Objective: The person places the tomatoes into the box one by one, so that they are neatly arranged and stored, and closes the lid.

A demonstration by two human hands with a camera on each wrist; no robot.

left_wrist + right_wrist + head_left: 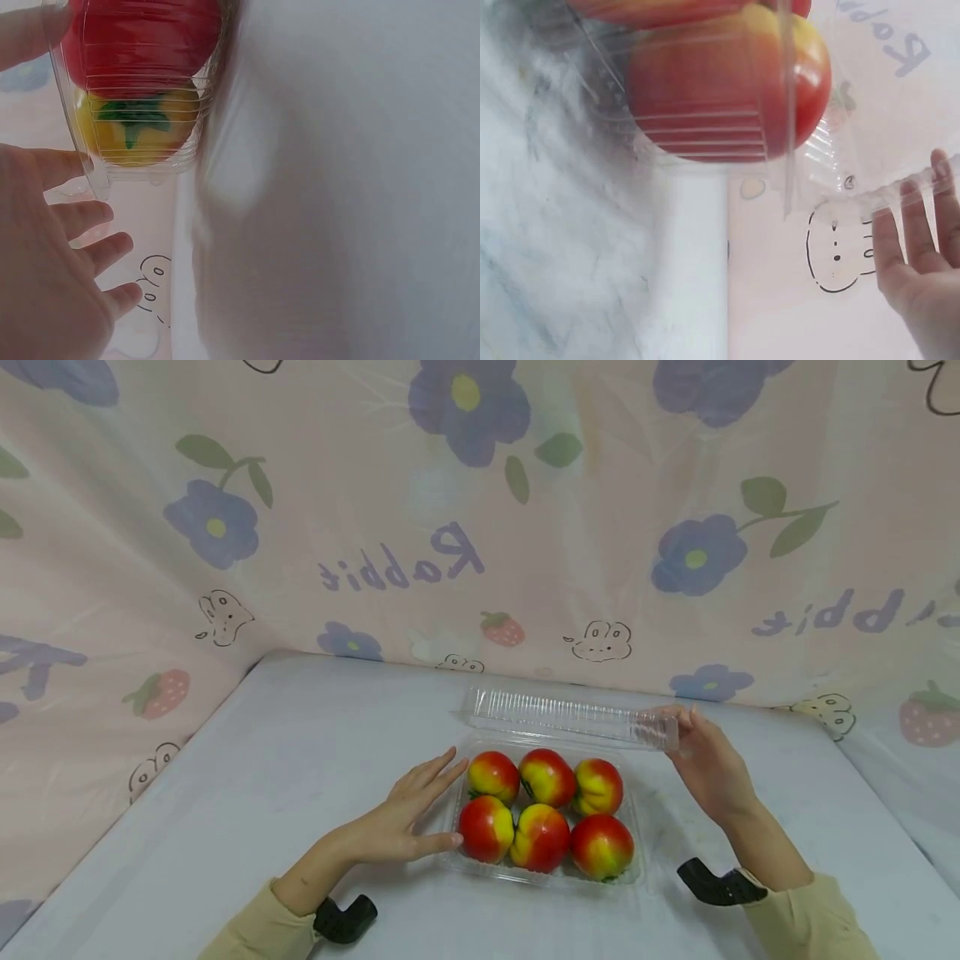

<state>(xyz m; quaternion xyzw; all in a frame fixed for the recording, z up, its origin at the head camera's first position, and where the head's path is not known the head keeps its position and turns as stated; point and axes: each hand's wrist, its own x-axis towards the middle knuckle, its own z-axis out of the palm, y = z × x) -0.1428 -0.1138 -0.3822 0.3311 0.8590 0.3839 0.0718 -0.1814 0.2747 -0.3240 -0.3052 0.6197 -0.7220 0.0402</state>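
A clear plastic clamshell box (551, 878) holds several red-and-yellow tomatoes (540, 837) in two rows of three. Its ribbed lid (570, 717) stands raised along the far side. My left hand (401, 814) is at the box's left side with fingers spread, thumb and forefinger at the rim. In the left wrist view, a green star-shaped calyx shows on a tomato (142, 131) through the box wall. My right hand (708, 768) is at the lid's right end, its fairly straight fingers (922, 232) touching the lid edge from outside.
Box and hands are over a white-covered table (300, 760). Behind it hangs a pink curtain (555, 568) printed with flowers, strawberries and rabbits. A black curved piece sits at each wrist, one on the left (347, 920) and one on the right (720, 885).
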